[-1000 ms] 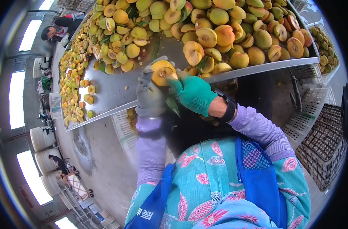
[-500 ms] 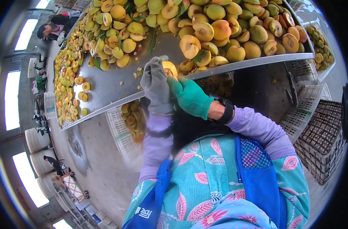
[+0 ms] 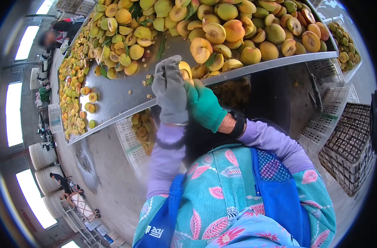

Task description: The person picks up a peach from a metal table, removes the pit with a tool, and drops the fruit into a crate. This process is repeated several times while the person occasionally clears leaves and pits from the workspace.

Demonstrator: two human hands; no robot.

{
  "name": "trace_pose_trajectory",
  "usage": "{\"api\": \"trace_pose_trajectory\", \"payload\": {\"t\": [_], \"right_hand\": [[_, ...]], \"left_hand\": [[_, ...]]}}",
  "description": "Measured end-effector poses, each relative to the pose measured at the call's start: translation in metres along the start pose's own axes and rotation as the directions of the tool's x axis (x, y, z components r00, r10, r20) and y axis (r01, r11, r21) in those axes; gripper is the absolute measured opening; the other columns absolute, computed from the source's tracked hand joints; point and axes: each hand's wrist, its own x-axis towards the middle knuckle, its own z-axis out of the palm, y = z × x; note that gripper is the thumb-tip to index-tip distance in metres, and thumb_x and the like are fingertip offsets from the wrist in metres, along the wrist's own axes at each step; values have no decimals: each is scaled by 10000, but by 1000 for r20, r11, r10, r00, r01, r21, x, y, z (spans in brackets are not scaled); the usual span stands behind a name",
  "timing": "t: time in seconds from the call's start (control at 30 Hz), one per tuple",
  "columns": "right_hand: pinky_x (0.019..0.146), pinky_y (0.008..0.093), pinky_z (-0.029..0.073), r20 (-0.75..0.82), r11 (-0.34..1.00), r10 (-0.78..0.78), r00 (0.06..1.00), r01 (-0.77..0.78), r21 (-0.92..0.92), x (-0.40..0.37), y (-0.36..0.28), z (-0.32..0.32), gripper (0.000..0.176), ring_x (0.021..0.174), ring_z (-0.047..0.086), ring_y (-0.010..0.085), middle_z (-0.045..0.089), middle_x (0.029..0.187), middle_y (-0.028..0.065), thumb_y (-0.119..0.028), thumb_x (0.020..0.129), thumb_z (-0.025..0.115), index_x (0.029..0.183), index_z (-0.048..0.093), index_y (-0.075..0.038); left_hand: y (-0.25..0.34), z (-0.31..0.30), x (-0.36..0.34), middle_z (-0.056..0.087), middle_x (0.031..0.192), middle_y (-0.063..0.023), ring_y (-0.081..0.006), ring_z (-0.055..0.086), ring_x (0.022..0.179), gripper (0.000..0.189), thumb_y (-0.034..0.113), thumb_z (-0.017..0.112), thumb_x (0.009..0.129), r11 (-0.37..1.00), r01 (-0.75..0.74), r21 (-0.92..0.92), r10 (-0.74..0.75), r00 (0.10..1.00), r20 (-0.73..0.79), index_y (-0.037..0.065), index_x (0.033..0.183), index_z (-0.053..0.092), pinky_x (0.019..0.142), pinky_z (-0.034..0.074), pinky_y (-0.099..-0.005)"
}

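A yellow cut fruit half (image 3: 185, 70) is between my two gloved hands, over the front edge of a metal table (image 3: 114, 96). My left hand (image 3: 170, 89), in a grey glove, is closed round the fruit from the left. My right hand (image 3: 205, 105), in a green glove, has its fingers pressed together at the fruit's lower side; whether they hold a tool is hidden. Just beyond my hands lies a large pile of yellow, green and orange fruit (image 3: 215, 33), many of them halved, with a green leaf (image 3: 161, 47) beside it.
Below the table edge stands a white crate (image 3: 128, 138) with fruit. On the right are a crate of fruit (image 3: 347, 49), an empty white crate (image 3: 327, 118) and dark stacked crates (image 3: 349, 144). Two people (image 3: 62, 182) (image 3: 64, 31) are at the left, with white tubs (image 3: 43, 155).
The fruit half is turned more edge-on and sits lower behind my grey glove. My right hand has shifted slightly left and down. The view has moved a little.
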Motion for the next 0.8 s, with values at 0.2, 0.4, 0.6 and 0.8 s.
{"api": "trace_pose_trajectory", "payload": {"t": [0.2,0.4,0.6,0.8], "right_hand": [[667,459,465,187,928,236,954,-278,246,-1,-24,-9,486,701,579,420,608,765,250,-441,991,441,1007,557,30],[435,376,462,309,986,150,939,-167,27,7,-2,-27,557,495,581,268,574,653,118,-521,980,408,1011,576,9],[351,303,375,552,682,442,707,-665,305,6,-53,-41,498,374,445,158,489,581,41,-519,977,399,868,543,-56],[350,248,299,701,321,376,606,-795,515,6,-56,-38,431,365,351,110,431,553,-27,-553,961,449,764,462,-170]], "left_hand": [[-8,0,-7,659,1002,-70,-147,600,923,260,226,513,998,998,-28,-58,24,998,-56,3,1030,644,837,485,-284],[-11,-15,-2,655,946,-113,-218,650,863,231,203,508,997,859,237,-454,-140,961,236,-7,1017,603,778,541,-334],[-15,5,0,659,900,-136,-237,662,788,246,220,515,997,916,194,-350,-202,979,15,-13,1021,591,702,558,-344],[-16,-2,15,675,856,-156,-215,658,735,210,162,552,976,766,293,-572,-124,941,316,-38,991,612,629,535,-298]]}}
